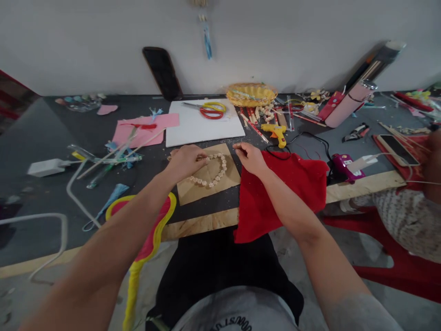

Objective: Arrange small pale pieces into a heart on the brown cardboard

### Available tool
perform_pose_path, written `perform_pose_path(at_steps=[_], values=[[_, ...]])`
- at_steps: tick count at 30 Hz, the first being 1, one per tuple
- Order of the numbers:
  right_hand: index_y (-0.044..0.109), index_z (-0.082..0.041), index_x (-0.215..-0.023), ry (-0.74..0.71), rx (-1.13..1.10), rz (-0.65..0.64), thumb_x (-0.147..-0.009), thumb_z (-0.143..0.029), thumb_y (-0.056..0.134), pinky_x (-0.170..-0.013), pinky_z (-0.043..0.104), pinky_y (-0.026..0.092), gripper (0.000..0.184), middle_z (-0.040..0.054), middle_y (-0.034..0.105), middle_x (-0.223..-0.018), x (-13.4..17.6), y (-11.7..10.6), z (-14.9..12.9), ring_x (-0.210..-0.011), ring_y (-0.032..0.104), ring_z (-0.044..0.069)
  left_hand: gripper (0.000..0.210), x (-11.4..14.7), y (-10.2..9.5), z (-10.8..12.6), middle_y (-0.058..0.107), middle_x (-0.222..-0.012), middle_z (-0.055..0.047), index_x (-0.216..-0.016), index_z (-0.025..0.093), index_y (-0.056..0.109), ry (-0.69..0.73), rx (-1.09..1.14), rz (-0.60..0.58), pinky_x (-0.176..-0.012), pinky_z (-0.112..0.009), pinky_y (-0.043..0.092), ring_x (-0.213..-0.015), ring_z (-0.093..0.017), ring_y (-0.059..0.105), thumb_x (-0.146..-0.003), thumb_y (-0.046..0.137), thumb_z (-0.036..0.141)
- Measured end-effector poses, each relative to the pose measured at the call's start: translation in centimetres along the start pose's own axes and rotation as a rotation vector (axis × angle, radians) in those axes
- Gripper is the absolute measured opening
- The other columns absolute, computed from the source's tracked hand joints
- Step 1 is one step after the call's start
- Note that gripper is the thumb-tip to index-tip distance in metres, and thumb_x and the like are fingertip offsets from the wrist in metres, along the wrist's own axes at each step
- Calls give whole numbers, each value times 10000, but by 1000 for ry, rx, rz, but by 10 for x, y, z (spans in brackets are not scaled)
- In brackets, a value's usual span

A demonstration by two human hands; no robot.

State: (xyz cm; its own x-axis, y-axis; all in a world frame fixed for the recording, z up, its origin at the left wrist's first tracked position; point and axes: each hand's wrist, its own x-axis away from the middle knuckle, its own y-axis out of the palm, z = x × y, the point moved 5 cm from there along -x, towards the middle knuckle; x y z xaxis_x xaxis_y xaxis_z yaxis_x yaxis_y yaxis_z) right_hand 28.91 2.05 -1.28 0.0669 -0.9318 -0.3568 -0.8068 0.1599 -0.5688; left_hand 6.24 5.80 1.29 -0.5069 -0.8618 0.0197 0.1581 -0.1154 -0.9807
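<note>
A ring of small pale flower-like pieces point(220, 172) lies on a brown cardboard sheet point(188, 196), its upper left part covered by my left hand point(188, 161). The fingers of that hand are curled down onto the ring's edge, with thumb and fingertips close together at the pieces. Just right of the cardboard, over the edge of a red cloth point(296, 179), hovers my right hand point(251, 157). Its thumb and forefinger are pinched; anything between them is too small to make out. A yellow glue gun point(275, 133) rests beyond that hand.
Behind the cardboard, scissors point(212, 110) lie on a white board point(193, 131). A wicker basket point(251, 94) and several sticks sit further back. Left are pink paper point(168, 120) and a yellow-rimmed paddle shape point(129, 280). A pink bottle point(351, 103) stands right; another person sits at the right edge.
</note>
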Motion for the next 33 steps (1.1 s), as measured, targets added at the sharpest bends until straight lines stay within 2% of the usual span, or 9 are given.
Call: perform_pose_path(at_steps=[7,13,18,21,26,33], values=[[724,-225,-1062,9,5,1,-941,-195,540,-1034,402,536,222,77,775,-1160,0,-1,0,-1122,711,224,361,1,-1,3,761,-1158,-62,-1069,264,772,4,-23,13,-903,-347,498,-1086,-267,677,-868,541,457],[714,-211,-1066,17,16,-7,-946,-182,536,-1026,389,533,217,89,769,-1172,0,-1,0,-1128,708,222,381,2,-4,7,757,-1175,-69,-1116,250,761,5,-28,-23,-930,-350,501,-1104,-277,677,-856,568,451],[712,-217,-1051,7,4,-6,-950,-199,536,-1015,376,532,204,82,769,-1155,-1,-2,1,-1111,707,217,414,7,-14,4,741,-1242,-76,-1167,234,747,-52,-13,48,-1010,-398,476,-1184,-303,649,-859,582,457],[704,-206,-1042,41,-36,7,-964,-221,513,-939,344,557,207,69,780,-1058,-1,-3,3,-998,728,195,431,13,-23,2,724,-1290,-57,-1188,260,730,-61,-11,82,-1080,-425,434,-1266,-306,605,-872,561,500],[684,-203,-1034,154,-125,35,-975,-254,494,-734,275,565,206,25,776,-902,0,-5,5,-686,694,133,430,31,-41,-4,723,-1285,-48,-1192,255,710,-71,49,156,-1133,-404,408,-1266,-267,611,-888,499,473],[650,-221,-927,202,-159,49,-942,-281,540,-669,268,536,127,-6,758,-819,1,-6,1,-605,663,130,366,64,-52,-12,742,-1209,-80,-1141,206,702,-108,80,250,-1093,-394,456,-1172,-255,648,-922,475,393]])
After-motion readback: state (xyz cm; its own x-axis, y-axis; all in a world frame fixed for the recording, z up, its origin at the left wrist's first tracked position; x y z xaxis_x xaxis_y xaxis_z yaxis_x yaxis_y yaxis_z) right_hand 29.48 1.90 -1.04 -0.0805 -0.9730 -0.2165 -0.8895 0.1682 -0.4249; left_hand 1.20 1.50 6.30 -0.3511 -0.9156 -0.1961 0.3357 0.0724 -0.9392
